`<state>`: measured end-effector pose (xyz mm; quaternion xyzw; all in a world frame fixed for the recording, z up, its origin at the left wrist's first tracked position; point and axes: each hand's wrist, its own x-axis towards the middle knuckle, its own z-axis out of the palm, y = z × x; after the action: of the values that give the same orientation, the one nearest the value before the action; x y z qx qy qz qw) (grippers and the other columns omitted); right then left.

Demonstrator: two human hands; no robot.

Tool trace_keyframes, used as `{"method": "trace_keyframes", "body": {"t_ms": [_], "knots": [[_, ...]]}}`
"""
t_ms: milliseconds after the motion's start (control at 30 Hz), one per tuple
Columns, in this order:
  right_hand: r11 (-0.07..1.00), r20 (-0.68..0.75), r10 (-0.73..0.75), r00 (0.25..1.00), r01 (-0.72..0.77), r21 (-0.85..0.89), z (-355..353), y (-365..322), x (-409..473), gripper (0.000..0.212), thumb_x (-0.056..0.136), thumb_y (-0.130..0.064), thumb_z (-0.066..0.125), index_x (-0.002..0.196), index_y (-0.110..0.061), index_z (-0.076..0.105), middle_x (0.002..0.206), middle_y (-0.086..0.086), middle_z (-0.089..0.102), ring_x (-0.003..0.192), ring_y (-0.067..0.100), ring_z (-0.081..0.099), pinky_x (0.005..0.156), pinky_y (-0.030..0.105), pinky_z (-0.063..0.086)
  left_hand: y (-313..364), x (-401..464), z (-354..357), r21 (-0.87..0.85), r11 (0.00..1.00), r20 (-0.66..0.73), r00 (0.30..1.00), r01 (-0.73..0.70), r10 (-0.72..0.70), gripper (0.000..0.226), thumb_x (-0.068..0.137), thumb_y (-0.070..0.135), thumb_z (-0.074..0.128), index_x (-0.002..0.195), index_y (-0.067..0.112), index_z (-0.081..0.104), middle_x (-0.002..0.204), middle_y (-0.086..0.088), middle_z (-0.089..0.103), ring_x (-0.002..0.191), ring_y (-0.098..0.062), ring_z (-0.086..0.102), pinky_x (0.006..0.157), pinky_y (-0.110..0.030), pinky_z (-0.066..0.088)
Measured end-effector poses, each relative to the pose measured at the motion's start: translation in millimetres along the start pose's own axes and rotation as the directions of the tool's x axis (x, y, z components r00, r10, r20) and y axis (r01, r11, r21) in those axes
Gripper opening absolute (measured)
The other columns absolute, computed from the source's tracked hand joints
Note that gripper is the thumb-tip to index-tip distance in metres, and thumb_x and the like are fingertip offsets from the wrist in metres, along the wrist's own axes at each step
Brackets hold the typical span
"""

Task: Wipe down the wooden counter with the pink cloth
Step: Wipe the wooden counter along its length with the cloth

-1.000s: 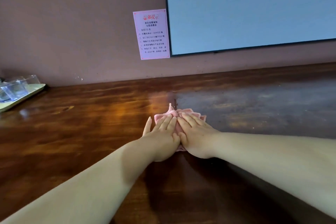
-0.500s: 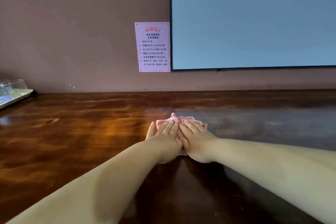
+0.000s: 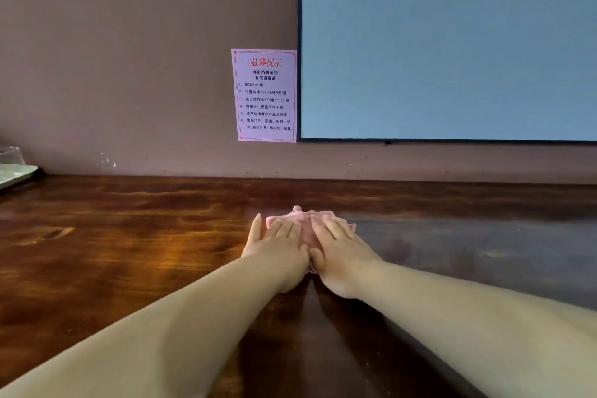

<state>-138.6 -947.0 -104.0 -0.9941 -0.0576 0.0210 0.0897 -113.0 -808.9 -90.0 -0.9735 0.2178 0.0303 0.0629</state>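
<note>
A bunched pink cloth [image 3: 305, 220] lies on the dark wooden counter [image 3: 129, 252], a little short of the back wall. My left hand [image 3: 277, 247] and my right hand [image 3: 339, 249] lie side by side on top of it, palms down, fingers straight and pointing toward the wall. Both press the cloth flat against the wood. Most of the cloth is hidden under my hands; only its far edge and a strip between the hands show. The counter to the right of the cloth looks duller and streaked.
A pale tray [image 3: 16, 173] with a clear glass [image 3: 11, 155] on it stands at the far left against the wall. A pink notice [image 3: 264, 95] and a large blue-grey screen [image 3: 452, 42] hang on the brown wall behind the counter.
Both hands have pushed the cloth a little farther from me, toward the back wall. My head has tilted up, so the tray has slid toward the left edge of view.
</note>
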Motion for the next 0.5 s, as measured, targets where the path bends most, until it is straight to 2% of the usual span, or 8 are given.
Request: {"method": "trace_keyframes", "body": {"t_ms": [100,167,267,400,500], "knots": [[0.997,0.052,-0.037,0.998,0.041,-0.063,6,8,-9,0.061,0.106,-0.045,0.014,0.160,-0.021,-0.001,0.167,0.001,-0.006,0.153,0.018,-0.009,0.125,0.040,0.000,-2,-6,8,-0.047,0.999,-0.001,1.000,-0.022,0.022,0.057,0.099,0.039,0.003,0.152,0.020,-0.005,0.161,0.003,-0.008,0.146,-0.011,-0.012,0.109,-0.048,-0.023],[0.997,0.104,-0.027,0.994,0.034,-0.064,6,14,-2,0.061,0.105,-0.046,0.012,0.159,-0.023,-0.004,0.166,0.000,-0.011,0.153,0.017,-0.012,0.124,0.041,-0.003,-4,2,11,-0.072,0.997,0.027,1.000,-0.007,0.009,0.058,0.098,0.040,0.002,0.152,0.022,-0.007,0.160,0.004,-0.012,0.145,-0.010,-0.015,0.109,-0.048,-0.025],[0.999,0.105,0.018,0.994,-0.014,-0.043,2,18,28,0.059,0.105,-0.042,0.011,0.159,-0.024,-0.007,0.166,-0.002,-0.016,0.152,0.017,-0.015,0.124,0.042,-0.004,-2,30,6,-0.098,0.995,0.056,0.998,0.028,-0.023,0.058,0.098,0.039,0.004,0.152,0.021,-0.008,0.160,0.003,-0.013,0.145,-0.011,-0.015,0.112,-0.050,-0.021],[0.993,0.113,0.120,0.986,-0.118,-0.017,-8,18,58,0.056,0.106,-0.038,0.011,0.159,-0.026,-0.004,0.166,-0.003,-0.014,0.152,0.018,-0.016,0.123,0.042,-0.008,2,59,-10,-0.219,0.970,0.105,0.991,0.102,-0.080,0.059,0.098,0.037,0.013,0.153,0.023,-0.004,0.160,0.006,-0.010,0.145,-0.010,-0.016,0.113,-0.050,-0.018],[0.995,0.129,0.098,0.987,-0.094,-0.039,-7,21,52,0.057,0.106,-0.038,0.010,0.159,-0.024,-0.006,0.166,-0.001,-0.015,0.152,0.018,-0.017,0.123,0.041,-0.007,2,53,-7,-0.187,0.980,0.095,0.994,0.066,-0.049,0.059,0.099,0.036,0.011,0.153,0.020,-0.006,0.160,0.003,-0.012,0.145,-0.012,-0.016,0.113,-0.050,-0.018]]}}
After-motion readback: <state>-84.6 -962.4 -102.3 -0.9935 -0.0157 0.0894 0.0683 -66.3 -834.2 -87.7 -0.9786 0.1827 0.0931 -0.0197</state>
